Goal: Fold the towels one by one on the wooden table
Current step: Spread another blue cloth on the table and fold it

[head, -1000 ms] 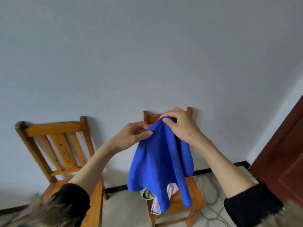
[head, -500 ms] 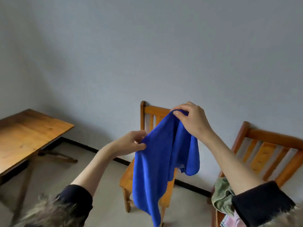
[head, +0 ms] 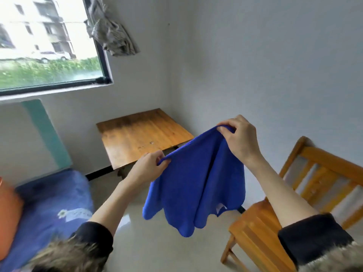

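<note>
Two hands up, both on one blue towel (head: pixel 196 185), held in the air in front of the person. Left hand (head: pixel 148 167) pinches the towel's top edge at its left end, thumb and fingers closed on a thin roll of cloth. Right hand (head: pixel 240 139) sits higher and further right, fingers curled over the top edge at the other end, thumb under the cloth. Top edge runs taut and slanted between them, rising toward the right hand. The rest of the towel hangs free in loose folds, its lower hem wavy above the floor (head: pixel 157 242), touching nothing but the hands.

Wooden table (head: pixel 141 134) stands beyond the towel in the room corner, against the wall; the towel's upper edge overlaps its near right corner in view but is not on it.

Wooden chair (head: pixel 275 213) is to the right, under the right forearm, near the towel's lower right corner. Whether they touch, I cannot tell. Bed with blue cover (head: pixel 51 203) lower left, window (head: pixel 49 42) upper left, grey cloth (head: pixel 112 36) hanging beside the window frame. Dark sleeves with furry cuffs at the frame bottom.
</note>
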A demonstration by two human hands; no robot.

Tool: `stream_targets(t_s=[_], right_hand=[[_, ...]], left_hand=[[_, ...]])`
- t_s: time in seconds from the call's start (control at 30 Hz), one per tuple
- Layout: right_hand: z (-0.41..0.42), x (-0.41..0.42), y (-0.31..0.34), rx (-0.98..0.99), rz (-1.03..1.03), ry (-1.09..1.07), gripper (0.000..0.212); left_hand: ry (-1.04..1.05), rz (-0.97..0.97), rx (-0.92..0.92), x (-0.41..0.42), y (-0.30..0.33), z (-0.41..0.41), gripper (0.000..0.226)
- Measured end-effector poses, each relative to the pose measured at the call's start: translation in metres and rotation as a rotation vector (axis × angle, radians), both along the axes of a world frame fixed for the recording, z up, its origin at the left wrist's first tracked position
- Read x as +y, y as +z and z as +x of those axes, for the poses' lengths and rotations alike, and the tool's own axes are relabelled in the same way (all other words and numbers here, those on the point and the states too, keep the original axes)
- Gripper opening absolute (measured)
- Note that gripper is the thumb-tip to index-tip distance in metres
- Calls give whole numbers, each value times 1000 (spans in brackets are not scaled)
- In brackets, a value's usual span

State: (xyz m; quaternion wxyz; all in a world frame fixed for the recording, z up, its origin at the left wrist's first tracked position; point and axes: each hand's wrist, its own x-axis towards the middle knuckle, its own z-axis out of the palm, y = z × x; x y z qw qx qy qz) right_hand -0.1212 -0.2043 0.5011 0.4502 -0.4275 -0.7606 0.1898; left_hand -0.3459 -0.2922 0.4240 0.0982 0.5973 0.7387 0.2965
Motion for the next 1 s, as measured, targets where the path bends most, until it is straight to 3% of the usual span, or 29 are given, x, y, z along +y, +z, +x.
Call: stream_targets(t_s=[0.13, 0.33, 0.47, 0.6, 0.73, 0.9, 1.0], right_hand=[[-64, 39, -12, 62, -102, 80, 11], [-148, 113, -37, 37, -170, 167, 11], [-192, 165, -50, -44, -164, 167, 15], [-222, 217, -59, -65, -156, 120, 19], [-246, 264, -74, -129, -173, 41, 28], [-277, 315, -92, -322, -158, -119, 44], [-302, 348, -105, -413, -125, -182, 44]], left_hand=[[93, -19, -79, 4, -12, -64, 10], [424, 157, -85, 27, -20, -138, 17], [548, 37, -49, 44, -26, -182, 22], [590, -66, -134, 61, -39, -221, 17], [628, -98, -198, 84, -53, -249, 28], [500, -152, -341, 125, -65, -291, 15], [444, -225, -353, 156, -76, -323, 25]])
